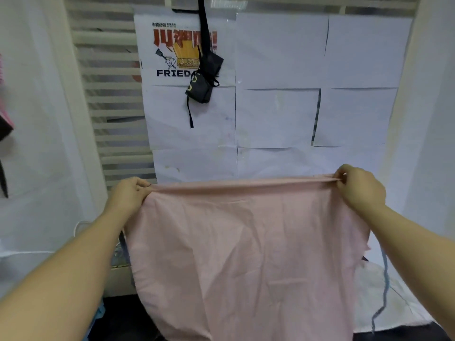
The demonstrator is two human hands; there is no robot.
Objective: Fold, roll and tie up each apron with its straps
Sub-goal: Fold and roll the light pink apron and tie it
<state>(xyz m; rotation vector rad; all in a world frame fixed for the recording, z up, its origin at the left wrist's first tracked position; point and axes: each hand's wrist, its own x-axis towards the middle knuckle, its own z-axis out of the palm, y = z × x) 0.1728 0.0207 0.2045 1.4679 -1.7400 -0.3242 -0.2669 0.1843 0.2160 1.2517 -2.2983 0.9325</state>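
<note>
A pale pink apron (246, 254) hangs spread out in front of me, held up in the air by its top edge. My left hand (130, 193) pinches the top left corner. My right hand (359, 185) pinches the top right corner, where the cloth is gathered into folds. The top edge is stretched taut between both hands. A blue-grey strap (384, 286) dangles below my right forearm. A black apron (204, 77), rolled and tied with its straps, hangs from a black strap on the wall above.
The wall behind is covered with white paper sheets (278, 119) and a poster reading "FRIED" (172, 57). A slatted white radiator (110, 99) is at left. White cloth (394, 303) lies at lower right. Pink and black fabric (5, 119) shows at the left edge.
</note>
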